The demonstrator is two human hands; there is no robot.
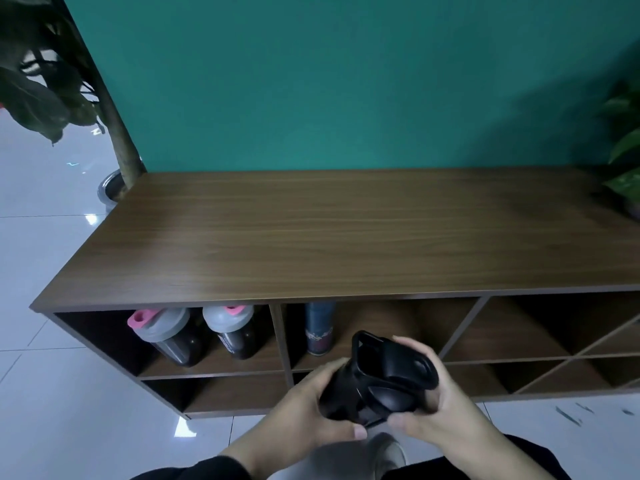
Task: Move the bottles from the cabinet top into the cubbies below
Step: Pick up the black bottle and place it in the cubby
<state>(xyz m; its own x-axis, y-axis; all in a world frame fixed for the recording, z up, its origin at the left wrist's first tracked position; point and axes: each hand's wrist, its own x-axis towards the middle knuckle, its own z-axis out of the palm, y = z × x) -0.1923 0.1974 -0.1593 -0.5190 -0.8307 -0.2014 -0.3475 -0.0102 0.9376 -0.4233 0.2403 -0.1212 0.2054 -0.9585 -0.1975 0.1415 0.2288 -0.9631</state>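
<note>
A: Black bottle (377,382) gripped by left hand (308,403) and right hand (446,407), fingers wrapped round it, just below the cabinet top (311,237).

B: Risk?

A: Tilted; could clip the blue bottle (319,329) in the cubby behind.

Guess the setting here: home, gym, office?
Probably an office or gym lobby, though I can't be sure: a low wooden cubby cabinet against a teal wall, glossy white floor tiles, potted plants at both ends, and shaker bottles shelved in the cubbies.
</note>
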